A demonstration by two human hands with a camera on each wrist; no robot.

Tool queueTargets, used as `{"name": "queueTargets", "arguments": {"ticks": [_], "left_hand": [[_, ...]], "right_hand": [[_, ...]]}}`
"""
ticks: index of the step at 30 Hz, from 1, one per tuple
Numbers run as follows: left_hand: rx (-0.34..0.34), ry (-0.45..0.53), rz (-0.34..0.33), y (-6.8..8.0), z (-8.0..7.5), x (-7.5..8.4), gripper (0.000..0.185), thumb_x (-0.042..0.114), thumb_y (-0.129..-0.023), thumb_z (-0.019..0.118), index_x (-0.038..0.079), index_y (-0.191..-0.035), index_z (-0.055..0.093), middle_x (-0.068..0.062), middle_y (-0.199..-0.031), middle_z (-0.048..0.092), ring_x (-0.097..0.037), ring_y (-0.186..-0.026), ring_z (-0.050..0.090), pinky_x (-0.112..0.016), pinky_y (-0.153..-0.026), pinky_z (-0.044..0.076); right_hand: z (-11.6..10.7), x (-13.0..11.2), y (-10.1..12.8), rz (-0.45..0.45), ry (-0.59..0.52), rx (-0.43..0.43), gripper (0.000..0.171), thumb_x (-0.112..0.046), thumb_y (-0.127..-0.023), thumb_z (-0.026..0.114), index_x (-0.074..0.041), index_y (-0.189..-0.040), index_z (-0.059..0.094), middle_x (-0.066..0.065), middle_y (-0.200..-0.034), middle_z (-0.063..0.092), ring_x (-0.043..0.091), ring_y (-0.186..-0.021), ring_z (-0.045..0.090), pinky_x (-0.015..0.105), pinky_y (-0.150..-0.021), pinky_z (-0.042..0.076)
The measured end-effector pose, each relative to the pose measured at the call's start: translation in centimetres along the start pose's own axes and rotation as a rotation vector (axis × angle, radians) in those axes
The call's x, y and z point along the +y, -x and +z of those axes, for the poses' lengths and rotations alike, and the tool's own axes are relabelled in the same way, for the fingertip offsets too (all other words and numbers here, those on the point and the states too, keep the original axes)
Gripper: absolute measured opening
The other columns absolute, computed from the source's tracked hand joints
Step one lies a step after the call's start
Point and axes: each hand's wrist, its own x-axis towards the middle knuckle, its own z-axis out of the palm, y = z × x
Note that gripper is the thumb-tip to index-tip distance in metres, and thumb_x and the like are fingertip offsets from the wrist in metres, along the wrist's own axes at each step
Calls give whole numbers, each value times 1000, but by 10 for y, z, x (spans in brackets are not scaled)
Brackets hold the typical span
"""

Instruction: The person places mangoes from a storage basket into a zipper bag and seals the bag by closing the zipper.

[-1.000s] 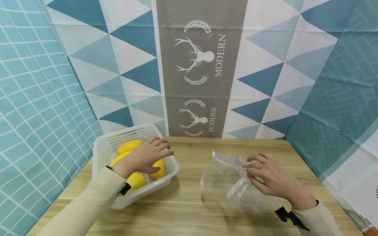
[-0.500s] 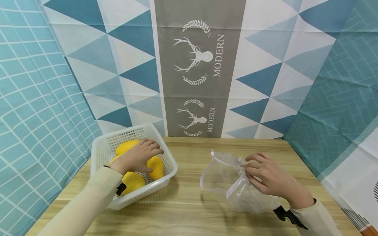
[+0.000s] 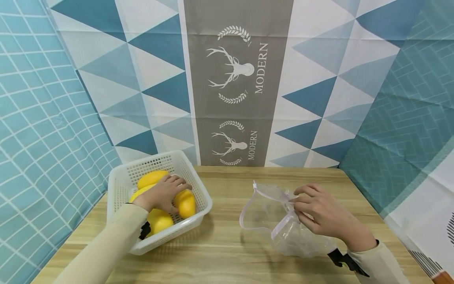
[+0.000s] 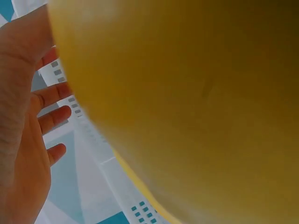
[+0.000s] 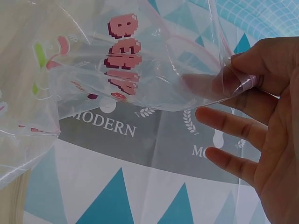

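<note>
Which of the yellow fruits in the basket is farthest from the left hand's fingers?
The yellow fruit nearest the person, beside the wrist; the left hand reaches past it.

The person wears a long-sleeved top in a pale cream, smooth and without pattern. The left sleeve covers the forearm down to the wrist, where it ends in a plain cuff. The right sleeve is of the same cream cloth and likewise ends at the wrist. At each wrist a black strap shows under the cuff: the left strap is a short dark band with a buckle-like piece, and the right strap is a black band with angular plastic clips. Both hands are bare, the left hand and the right hand without rings, gloves or markings.
</note>
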Motion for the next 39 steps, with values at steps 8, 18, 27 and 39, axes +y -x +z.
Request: {"name": "queueTargets", "arguments": {"ticks": [8, 18, 27, 39], "left_hand": [[-72, 16, -26, -1, 7, -4, 72, 30, -71, 84, 12, -136, 57, -10, -132, 56, -39, -127, 44, -63, -108, 24], [-112, -38, -45, -4, 17, -7, 72, 27, -73, 85, 15, -138, 55, -9, -125, 57, -36, -120, 47, -61, -107, 26], [-101, -63, -34, -6, 22, -10, 68, 28, -76, 84, 16, -136, 57, -8, -124, 60, -34, -119, 49, -61, -105, 28], [-83, -123, -22, -3, 16, -7, 64, 33, -69, 87, 21, -128, 64, -6, -112, 63, -31, -109, 51, -59, -98, 33]], "right_hand": [[1, -1, -1, 5, -5, -1, 49, -32, -108, 32, -15, -81, 70, -4, -86, 71, 24, -93, 61, 44, -87, 41], [4, -2, -1, 4, -20, 13, 49, -31, -107, 33, -14, -81, 71, -3, -86, 71, 24, -92, 61, 43, -88, 39], [4, -2, -2, 8, -13, 13, 50, -32, -107, 32, -15, -81, 70, -2, -87, 72, 24, -92, 61, 44, -86, 40], [5, -1, 0, 8, -13, 15, 48, -31, -108, 33, -15, -82, 70, -3, -87, 71, 23, -93, 61, 43, -87, 40]]}}
